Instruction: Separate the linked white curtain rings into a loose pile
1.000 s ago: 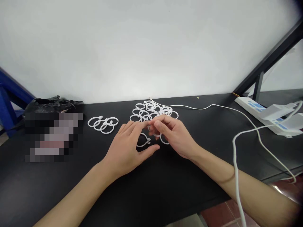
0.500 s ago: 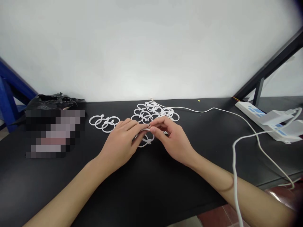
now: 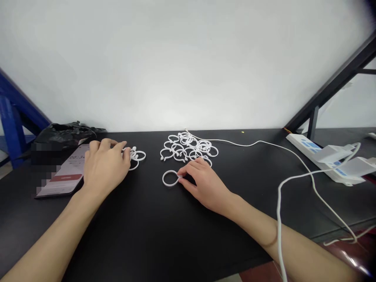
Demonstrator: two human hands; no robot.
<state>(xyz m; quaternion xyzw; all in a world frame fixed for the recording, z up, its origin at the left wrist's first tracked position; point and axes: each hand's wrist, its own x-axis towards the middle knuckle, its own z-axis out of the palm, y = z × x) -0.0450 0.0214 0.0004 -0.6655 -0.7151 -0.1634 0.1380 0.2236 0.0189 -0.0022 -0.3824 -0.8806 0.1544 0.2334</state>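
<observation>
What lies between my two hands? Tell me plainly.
Head view: one white ring lies between the left hand and the right hand, close against the right; the rest is bare black table.

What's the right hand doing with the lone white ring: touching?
Touching. Head view: fingertips of the right hand meet the lone white ring at its right edge, no gap visible.

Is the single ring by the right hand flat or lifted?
Flat: the ring lies on the black table, right hand touching its edge.

L hand (image 3: 104, 166) lies flat on small cluster of white rings (image 3: 135, 156); R hand (image 3: 202, 181) fingertips pinch single white ring (image 3: 170, 178) on black table (image 3: 164, 235), below ring pile (image 3: 188, 147).
</observation>
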